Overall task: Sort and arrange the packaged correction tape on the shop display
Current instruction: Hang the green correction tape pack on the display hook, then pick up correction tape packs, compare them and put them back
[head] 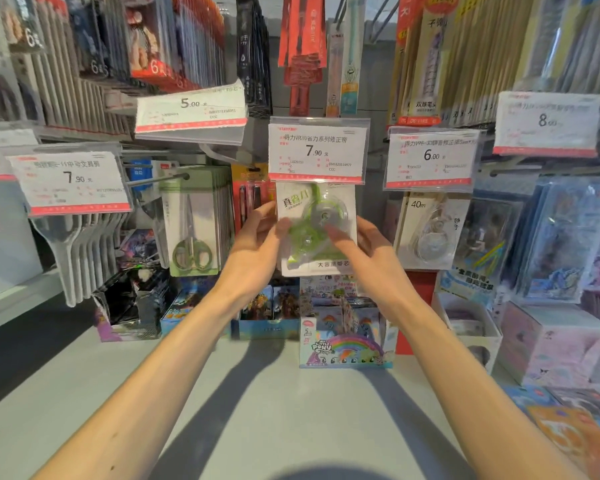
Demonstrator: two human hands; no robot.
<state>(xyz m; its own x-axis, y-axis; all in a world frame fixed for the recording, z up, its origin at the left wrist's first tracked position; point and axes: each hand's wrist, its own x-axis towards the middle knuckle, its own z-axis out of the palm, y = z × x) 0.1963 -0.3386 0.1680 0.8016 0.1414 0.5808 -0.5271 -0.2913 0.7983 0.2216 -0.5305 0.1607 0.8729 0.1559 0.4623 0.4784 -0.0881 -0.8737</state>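
My fingers (284, 225) on both hands pinch the green correction tape pack (317, 230) by its edges, squaring it under its price tag (317, 150).

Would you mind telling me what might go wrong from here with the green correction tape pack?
1. Both hands, left and right, hold the green pack only at its side edges, so it could slip onto the card boxes below.
2. The 7.90 tag covers the pack's top, so the hook is hidden and may be missed.
3. The 6.00 pack hangs close by; the right hand might knock it.
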